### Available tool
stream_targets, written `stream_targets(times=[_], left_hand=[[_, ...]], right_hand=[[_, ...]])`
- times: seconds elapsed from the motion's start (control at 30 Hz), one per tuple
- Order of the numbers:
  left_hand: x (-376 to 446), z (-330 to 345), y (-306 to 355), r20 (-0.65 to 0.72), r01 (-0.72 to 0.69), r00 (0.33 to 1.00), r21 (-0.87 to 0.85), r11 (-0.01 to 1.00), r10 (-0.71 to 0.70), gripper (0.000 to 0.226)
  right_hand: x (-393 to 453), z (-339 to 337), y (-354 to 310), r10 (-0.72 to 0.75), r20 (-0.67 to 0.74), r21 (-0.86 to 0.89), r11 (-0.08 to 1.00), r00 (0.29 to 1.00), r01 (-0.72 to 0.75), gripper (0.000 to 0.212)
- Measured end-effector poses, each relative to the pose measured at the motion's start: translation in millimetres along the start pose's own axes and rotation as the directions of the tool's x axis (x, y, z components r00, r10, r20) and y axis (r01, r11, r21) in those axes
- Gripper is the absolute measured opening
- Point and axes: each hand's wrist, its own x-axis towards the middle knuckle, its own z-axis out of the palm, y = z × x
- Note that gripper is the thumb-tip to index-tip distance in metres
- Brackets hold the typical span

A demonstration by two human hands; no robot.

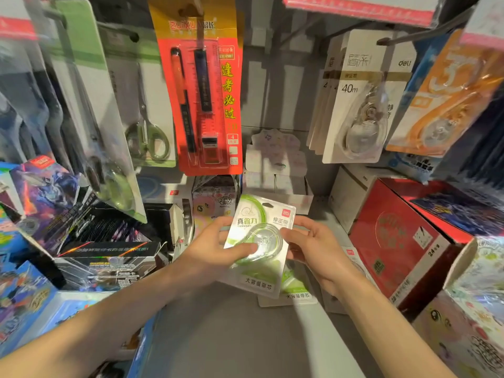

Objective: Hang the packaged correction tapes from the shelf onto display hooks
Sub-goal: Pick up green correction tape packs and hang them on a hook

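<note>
While both hands hold it above the grey shelf (231,336), the green-and-white correction tape pack (259,241) stands almost upright in the middle of the view, its hang hole at the top edge. The left hand (218,246) grips the left side of this pack, with the thumb pressed on the clear blister, and the right hand (313,246) holds the right edge with curled fingers. Under the pack, a second green pack (297,293) lies flat on the shelf, partly covered by the first. Above and to the right of the held pack, white 40m correction tape cards (357,105) hang on a dark display hook (392,39), and orange correction tape cards (450,99) hang just beside them, further right. Above and to the left of the held pack hangs a red pen set card (207,99), and further left a card with green scissors (147,137). To the right of the held pack stands a red box (395,241). I judge that the pack is not yet on any hook. The risk I see is this: the hang hole is small and the hook tips are crowded with other cards, so the pack can miss the tip, push the hanging cards off, or slip from the smooth blister if the grip changes on the way up. I cannot tell which hook is free for it.
</note>
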Motion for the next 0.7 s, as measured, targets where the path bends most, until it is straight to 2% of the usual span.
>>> stream_targets(times=[0.07,0.13,0.2,0.3,0.4,0.47,0.7], left_hand=[[-2,-2,-1,-0.015,0.017,1.0,0.0,1.0,-0.017,0.055],[-3,-5,-1,-0.076,0.001,0.997,0.051,0.999,0.003,0.047],[-5,-9,0,-0.13,-0.01,0.991,0.14,0.99,0.028,0.041],[-7,-14,-1,-0.149,-0.001,0.988,0.252,0.968,0.04,0.04],[-8,-17,-2,-0.161,0.015,0.986,0.289,0.957,0.034,0.041],[-8,-17,-3,-0.162,0.02,0.986,0.297,0.955,0.029,0.04],[-9,-19,-5,-0.166,0.052,0.986,0.237,0.97,-0.012,0.043]], right_hand=[[2,0,1,-0.022,0.016,-0.061,0.998,1.0,0.023,0.024],[5,-5,4,-0.075,0.004,-0.289,0.954,0.997,0.073,0.032],[5,-13,8,-0.133,0.019,-0.584,0.803,0.991,0.119,0.042],[-3,-21,17,-0.111,0.125,-0.838,0.52,0.986,0.165,0.056],[-8,-17,30,-0.006,0.278,-0.915,0.301,0.961,0.267,0.082],[-7,-15,35,-0.004,0.29,-0.932,0.227,0.957,0.284,0.093],[-4,-15,38,-0.066,0.282,-0.935,0.203,0.957,0.29,0.093]])
